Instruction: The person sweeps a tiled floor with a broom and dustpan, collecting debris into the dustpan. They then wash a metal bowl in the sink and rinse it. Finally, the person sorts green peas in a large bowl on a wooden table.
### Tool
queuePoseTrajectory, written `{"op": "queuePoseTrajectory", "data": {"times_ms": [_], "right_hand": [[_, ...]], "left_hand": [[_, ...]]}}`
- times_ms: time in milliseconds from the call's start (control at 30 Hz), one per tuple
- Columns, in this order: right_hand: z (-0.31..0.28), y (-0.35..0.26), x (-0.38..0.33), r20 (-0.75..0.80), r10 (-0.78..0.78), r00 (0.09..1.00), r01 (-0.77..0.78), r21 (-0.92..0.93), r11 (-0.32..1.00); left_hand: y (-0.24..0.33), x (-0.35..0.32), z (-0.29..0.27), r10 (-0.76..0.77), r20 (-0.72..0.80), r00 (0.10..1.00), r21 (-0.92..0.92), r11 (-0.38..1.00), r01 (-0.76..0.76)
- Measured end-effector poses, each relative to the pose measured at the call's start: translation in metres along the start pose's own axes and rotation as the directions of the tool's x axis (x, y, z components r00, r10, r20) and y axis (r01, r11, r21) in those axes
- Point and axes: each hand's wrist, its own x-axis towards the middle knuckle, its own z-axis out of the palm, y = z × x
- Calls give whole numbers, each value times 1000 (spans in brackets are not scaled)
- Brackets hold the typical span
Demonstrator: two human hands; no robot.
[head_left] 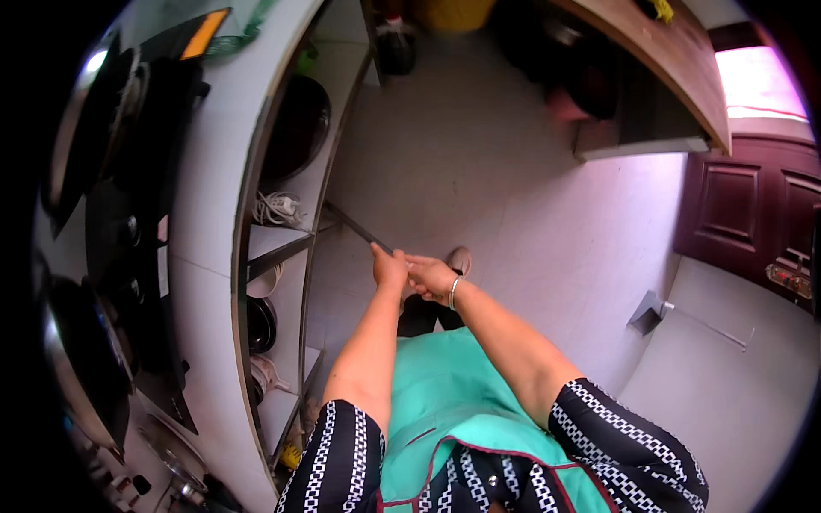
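A long, thin dark handle (359,229) slants from my hands toward the far left. Its far end goes out of sight behind the edge of the shelf unit, so whether it is a broom or a mop cannot be told. My left hand (391,268) is wrapped round it, thumb along the shaft. Close against it on the right, my right hand (431,278), with a bracelet at the wrist, has its fingers curled at the near end of the handle. A green apron (436,376) covers my front, and one shoe (460,260) shows beyond my hands.
To my left stands a tiled counter (205,231) with a black stove and pans; open shelves below hold a coiled white cord (278,208) and dark pots (259,325). A long-handled dustpan (647,314) is at right, near a dark red door (744,209). A wooden table (658,43) stands far right.
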Motion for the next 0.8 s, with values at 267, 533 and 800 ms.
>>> {"op": "queuePoseTrajectory", "data": {"times_ms": [267, 533, 800], "right_hand": [[-74, 55, -199, -303, 46, 952, 4, 164, 986], [-62, -16, -144, -159, -49, 986, 62, 78, 995], [-75, -100, 168, 137, -148, 979, 145, 33, 989]], "left_hand": [[8, -148, 107, 118, 447, 887, -8, 992, -128], [24, -78, 83, 227, 221, 948, -133, 970, -202], [3, 223, 55, 331, -245, 911, 50, 943, -330]]}}
